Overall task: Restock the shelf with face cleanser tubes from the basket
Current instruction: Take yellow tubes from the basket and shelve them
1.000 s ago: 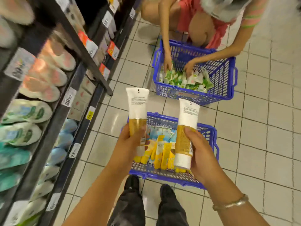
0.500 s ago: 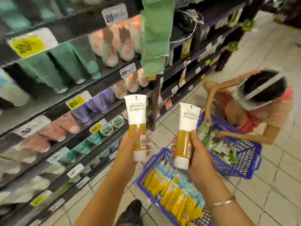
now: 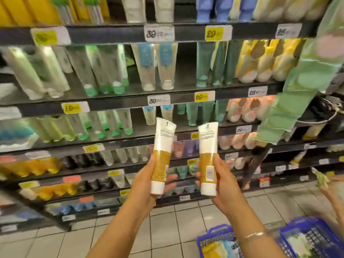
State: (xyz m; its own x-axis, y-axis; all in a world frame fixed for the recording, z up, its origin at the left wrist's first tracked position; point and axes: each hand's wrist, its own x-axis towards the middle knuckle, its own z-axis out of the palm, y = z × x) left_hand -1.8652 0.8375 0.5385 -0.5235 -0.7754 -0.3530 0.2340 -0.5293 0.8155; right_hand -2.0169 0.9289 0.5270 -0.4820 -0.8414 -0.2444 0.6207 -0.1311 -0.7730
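Before the shelf, raised from the basket, my left hand and right hand each gripped a tube; placement pending.

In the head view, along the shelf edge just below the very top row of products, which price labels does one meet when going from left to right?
Yellow label → white label reading 39 → yellow label reading 29 → white label, seemingly 28.
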